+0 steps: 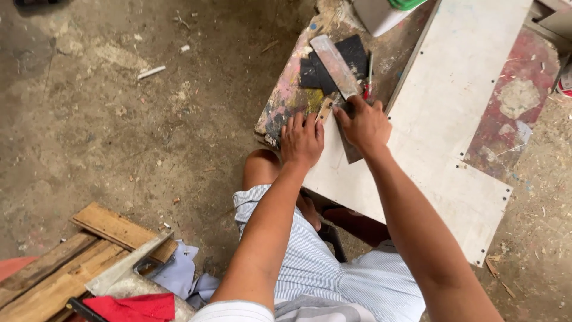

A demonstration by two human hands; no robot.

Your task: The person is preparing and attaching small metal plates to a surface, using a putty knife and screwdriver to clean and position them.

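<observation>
My left hand (302, 140) presses flat, fingers together, on the near edge of a paint-stained board (286, 98), next to a small tan wooden piece (325, 109). My right hand (364, 123) grips the near end of a long metal blade (335, 65) that lies slanted over black sheets (355, 52). A dark strip (351, 152) pokes out under that hand. A red pen (368, 83) lies beside the blade.
A big white panel (453, 119) with small holes leans across to the right. A white container (378, 15) stands at the top. Wooden planks (71, 262), a metal square (128, 265), red and pale cloths lie at lower left on the dirt floor.
</observation>
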